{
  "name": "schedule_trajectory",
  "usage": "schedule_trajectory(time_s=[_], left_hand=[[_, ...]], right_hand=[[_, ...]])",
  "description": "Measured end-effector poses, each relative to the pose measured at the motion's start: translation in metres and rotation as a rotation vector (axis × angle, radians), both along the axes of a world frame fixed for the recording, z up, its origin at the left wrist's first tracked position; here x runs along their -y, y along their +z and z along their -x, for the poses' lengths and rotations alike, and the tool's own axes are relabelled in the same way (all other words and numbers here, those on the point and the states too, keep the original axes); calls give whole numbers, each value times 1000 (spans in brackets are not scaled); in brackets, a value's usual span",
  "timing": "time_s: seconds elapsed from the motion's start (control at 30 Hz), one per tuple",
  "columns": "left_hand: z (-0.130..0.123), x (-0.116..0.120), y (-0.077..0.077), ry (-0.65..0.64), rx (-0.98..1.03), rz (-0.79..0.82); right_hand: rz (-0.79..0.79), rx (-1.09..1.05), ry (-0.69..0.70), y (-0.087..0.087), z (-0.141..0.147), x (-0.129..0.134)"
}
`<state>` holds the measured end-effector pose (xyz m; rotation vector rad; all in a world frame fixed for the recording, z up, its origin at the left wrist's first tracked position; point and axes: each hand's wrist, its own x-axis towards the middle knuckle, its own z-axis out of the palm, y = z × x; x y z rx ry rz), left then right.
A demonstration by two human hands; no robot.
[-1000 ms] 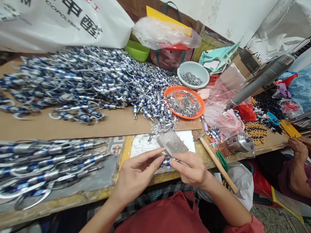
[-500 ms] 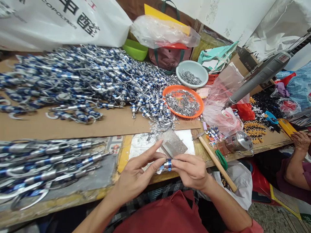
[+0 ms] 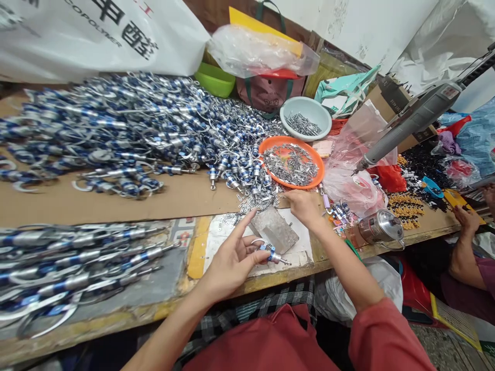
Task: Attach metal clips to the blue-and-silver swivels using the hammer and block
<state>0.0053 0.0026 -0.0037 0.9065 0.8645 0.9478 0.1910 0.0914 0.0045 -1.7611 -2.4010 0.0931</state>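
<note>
My left hand pinches a blue and silver metal assembly with a ring at one end and a small eyelet at the other. It hangs over the front edge of a flat metal block lying on white sheeting. My right hand is beyond the block, at the near edge of the orange plate of small metal parts. Its fingertips are pressed together beside loose flat metal links; anything between them is too small to make out.
Similar assemblies lie in a large pile and in rows at the left. A pale bowl of pins stands behind the plate. An electric screwdriver hangs at the right, above a lidded metal mug. Another person's hand is far right.
My right hand has let go of the assembly and moved forward to the loose links; its forearm now covers the hammer. My left hand still holds the assembly, whose eyelet end now shows.
</note>
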Motion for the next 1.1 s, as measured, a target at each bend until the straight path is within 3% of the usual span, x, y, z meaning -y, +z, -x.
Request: schedule_trajectory(time_s=[0.17, 0.3, 0.4, 0.53, 0.63, 0.77, 0.97, 1.1], left_hand=[[1, -4, 3, -83, -46, -5], [3, -7, -7, -90, -4, 55], [4, -10, -13, -36, 26, 101], [4, -11, -12, -19, -5, 106], [4, -11, -10, -15, -8, 108], [2, -10, -10, -1, 26, 112], [1, -9, -12, -15, 48, 83], [1, -9, -12, 5, 48, 93]], right_hand=[[42, 77, 13, -15, 14, -20], [27, 22, 10, -9, 5, -14], [3, -151, 36, 1, -9, 7], [9, -479, 269, 14, -15, 52], [11, -397, 396, 21, -9, 75], [57, -322, 453, 19, 4, 76], [-3, -326, 398, 6, 25, 71], [-86, -503, 300, 6, 17, 81]])
